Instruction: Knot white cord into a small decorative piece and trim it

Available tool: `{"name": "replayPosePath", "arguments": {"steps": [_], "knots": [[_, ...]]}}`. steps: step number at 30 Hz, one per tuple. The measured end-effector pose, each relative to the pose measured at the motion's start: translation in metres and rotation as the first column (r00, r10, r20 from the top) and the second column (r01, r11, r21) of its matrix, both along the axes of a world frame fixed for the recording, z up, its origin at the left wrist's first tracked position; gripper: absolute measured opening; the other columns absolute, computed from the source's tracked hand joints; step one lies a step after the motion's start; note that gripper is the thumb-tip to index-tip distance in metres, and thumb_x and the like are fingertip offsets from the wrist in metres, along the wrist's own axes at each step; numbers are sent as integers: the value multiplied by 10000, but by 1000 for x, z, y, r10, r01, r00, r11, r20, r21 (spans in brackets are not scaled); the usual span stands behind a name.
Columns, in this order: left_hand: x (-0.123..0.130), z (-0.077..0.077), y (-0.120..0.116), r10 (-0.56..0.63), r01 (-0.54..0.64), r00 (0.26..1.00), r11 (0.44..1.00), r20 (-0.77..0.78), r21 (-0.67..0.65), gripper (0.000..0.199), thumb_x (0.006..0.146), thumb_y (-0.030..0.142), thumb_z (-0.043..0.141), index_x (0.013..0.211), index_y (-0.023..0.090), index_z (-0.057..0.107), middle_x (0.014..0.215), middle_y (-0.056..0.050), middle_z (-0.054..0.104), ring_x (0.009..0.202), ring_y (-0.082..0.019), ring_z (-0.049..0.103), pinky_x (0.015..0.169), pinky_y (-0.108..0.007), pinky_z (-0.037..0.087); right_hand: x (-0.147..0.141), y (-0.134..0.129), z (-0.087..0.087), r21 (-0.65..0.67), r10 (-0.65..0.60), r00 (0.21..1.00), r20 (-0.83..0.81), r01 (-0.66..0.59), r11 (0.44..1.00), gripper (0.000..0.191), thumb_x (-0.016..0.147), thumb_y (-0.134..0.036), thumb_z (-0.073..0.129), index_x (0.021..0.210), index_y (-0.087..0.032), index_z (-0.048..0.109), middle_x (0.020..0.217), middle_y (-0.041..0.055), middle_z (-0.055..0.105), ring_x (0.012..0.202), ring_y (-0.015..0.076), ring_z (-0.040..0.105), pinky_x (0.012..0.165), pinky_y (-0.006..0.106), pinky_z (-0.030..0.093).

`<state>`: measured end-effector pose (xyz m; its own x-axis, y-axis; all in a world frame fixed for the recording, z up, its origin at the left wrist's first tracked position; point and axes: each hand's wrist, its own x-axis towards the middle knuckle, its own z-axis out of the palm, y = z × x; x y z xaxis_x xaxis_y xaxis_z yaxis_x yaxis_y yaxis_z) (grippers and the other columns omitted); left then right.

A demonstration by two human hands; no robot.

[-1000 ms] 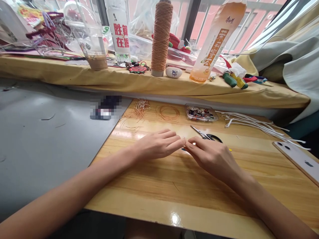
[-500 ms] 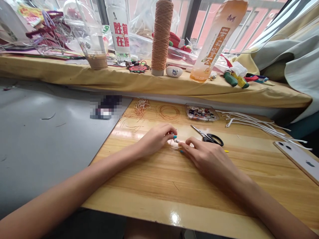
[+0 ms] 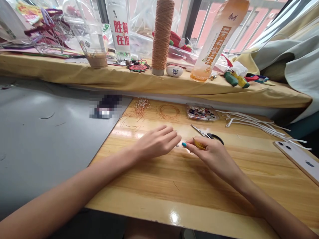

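Note:
My left hand point(image 3: 159, 141) is closed above the middle of the wooden table point(image 3: 159, 179), its knuckles turned up. A small whitish piece point(image 3: 177, 145) shows at its fingertips; the rest of it is hidden. Just to the right, my right hand point(image 3: 208, 149) has thumb and finger pinched together, and what they hold is too small to name. A yellow object point(image 3: 199, 144) lies within the curl of my right hand. Behind that hand are open scissors point(image 3: 203, 132) with black handles, partly covered.
Along the back lie cut cords point(image 3: 141, 108), a coil of orange cord point(image 3: 168, 113), a box of beads point(image 3: 201, 112) and white strips point(image 3: 254, 124). A phone point(image 3: 299, 159) is at right. Bottles and a cord spool point(image 3: 162, 38) stand on the ledge.
My left hand has turned over, hiding its thumb. My right hand has shifted slightly right and turned, and the yellow object is now inside it instead of on the table behind it.

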<state>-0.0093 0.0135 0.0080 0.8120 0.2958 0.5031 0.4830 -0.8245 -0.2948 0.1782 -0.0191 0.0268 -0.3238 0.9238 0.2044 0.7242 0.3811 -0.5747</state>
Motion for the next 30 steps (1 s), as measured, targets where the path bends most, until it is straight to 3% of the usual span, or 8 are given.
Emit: {"name": "replayPosePath", "arguments": {"steps": [2, 5, 12, 17, 21, 24, 26, 30], "knots": [[1, 2, -3, 2, -3, 1000, 997, 5, 74, 204, 851, 139, 314, 851, 108, 516, 732, -44, 552, 708, -136, 472, 648, -265, 351, -2, 1, 5, -293, -66, 991, -117, 29, 956, 374, 756, -467, 445, 582, -158, 563, 430, -33, 413, 382, 67, 333, 385, 209, 257], [3, 3, -6, 22, -27, 999, 988, 37, 152, 175, 843, 147, 341, 842, 105, 511, 707, -33, 538, 680, -135, 464, 626, -265, 344, -3, 1, 8, -605, -134, 959, -248, -45, 795, 373, 724, -489, 476, 633, -140, 570, 369, -78, 280, 333, 39, 217, 350, 196, 184], [8, 5, -13, -41, 23, 994, 985, 102, 172, 156, 830, 187, 381, 815, 106, 514, 671, -22, 525, 653, -133, 452, 605, -260, 344, -9, 0, 7, -656, -156, 904, -399, -163, 737, 260, 703, -375, 543, 600, -137, 558, 361, -86, 280, 340, 25, 211, 369, 195, 156], [10, -2, -9, 53, -21, 962, 992, 266, -122, 165, 834, 175, 373, 793, 114, 521, 702, -37, 550, 673, -131, 457, 622, -256, 367, -7, 0, 8, -668, -188, 890, -415, -158, 727, 238, 664, -344, 586, 741, -122, 622, 507, -37, 479, 353, 15, 252, 367, 204, 154], [15, -5, -6, 210, 73, 856, 855, 472, -514, 105, 807, 125, 420, 769, 120, 519, 736, -27, 577, 691, -103, 497, 626, -215, 397, -6, 0, 9, -684, -182, 882, -433, -191, 704, 252, 669, -328, 582, 815, -128, 631, 668, 3, 565, 358, 4, 266, 361, 208, 147], [17, -2, -6, 330, 163, 803, 679, 496, -715, 76, 789, 126, 454, 758, 129, 523, 727, -10, 591, 677, -88, 528, 611, -195, 416, -7, 0, 9, -695, -200, 873, -445, -195, 692, 237, 674, -314, 581, 803, -122, 631, 506, -37, 496, 342, 9, 239, 367, 211, 140], [17, 0, -6, 353, 181, 800, 629, 485, -756, 79, 796, 148, 451, 816, 131, 526, 718, -7, 590, 666, -85, 536, 605, -194, 424, -6, 1, 9, -706, -226, 862, -455, -194, 682, 218, 676, -308, 583, 779, -120, 627, 420, -66, 416, 334, 13, 224, 375, 215, 128], [12, 0, -4, 231, 74, 838, 849, 494, -524, 190, 814, 197, 433, 983, 138, 498, 814, -45, 567, 753, -111, 521, 666, -239, 429, -3, 2, 6, -690, -263, 830, -492, -187, 699, 204, 693, -327, 574, 705, -125, 602, 473, -54, 461, 338, -2, 208, 400, 231, 100]]}}
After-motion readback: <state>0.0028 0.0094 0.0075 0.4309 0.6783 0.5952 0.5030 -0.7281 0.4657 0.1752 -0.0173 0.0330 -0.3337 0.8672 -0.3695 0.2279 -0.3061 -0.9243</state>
